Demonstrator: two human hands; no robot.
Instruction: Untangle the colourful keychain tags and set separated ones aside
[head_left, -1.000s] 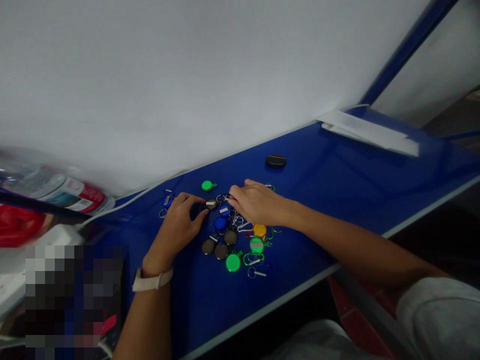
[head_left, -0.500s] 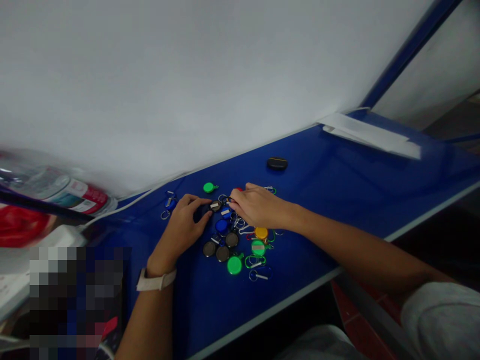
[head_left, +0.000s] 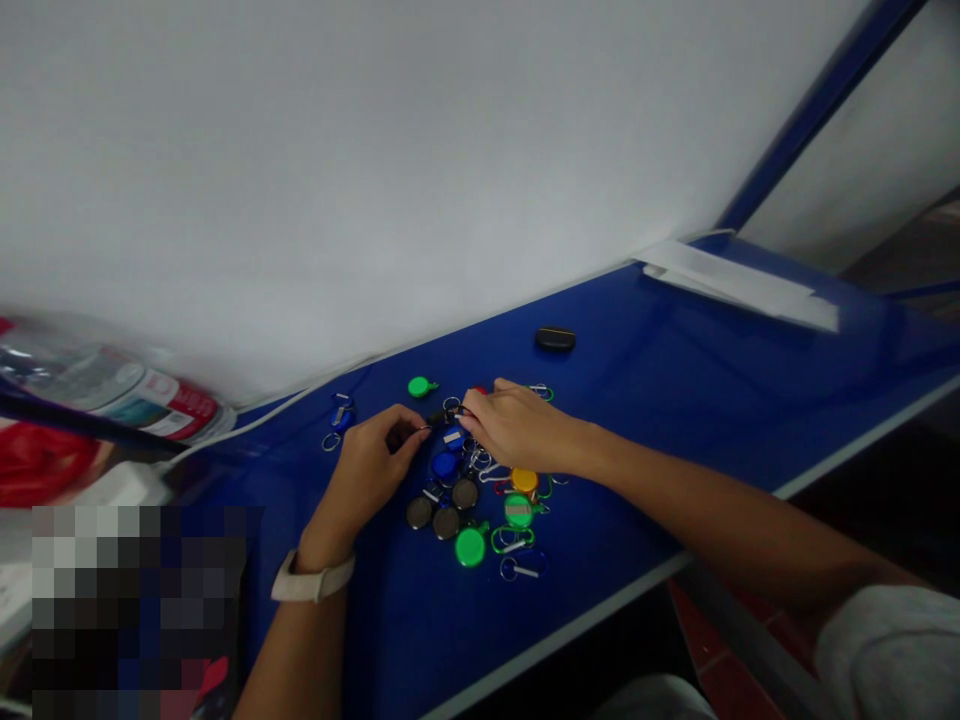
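My left hand (head_left: 367, 478) and my right hand (head_left: 517, 426) meet over a heap of badge reels and carabiners on a glossy blue table (head_left: 637, 440). The left fingertips pinch a small black piece (head_left: 436, 418) with a thin cord. My right fingertips hold a metal key ring (head_left: 452, 405) just beside it. Below the hands lie a blue reel (head_left: 444, 464), a grey reel (head_left: 419, 512), a bright green reel (head_left: 470, 547) and an orange reel (head_left: 524, 481). A green reel (head_left: 422, 387) sits apart, beyond my left hand. The right hand hides part of the heap.
A black oval case (head_left: 555, 339) lies beyond the heap, and a blue clip with a ring (head_left: 341, 420) lies to its left. White paper (head_left: 739, 285) sits at the table's far corner. A plastic bottle (head_left: 112, 390) and a red bag (head_left: 37, 465) are at far left.
My hands have drawn closer together. The left fingertips have shifted right and now pinch the small black piece. The view has tilted slightly.
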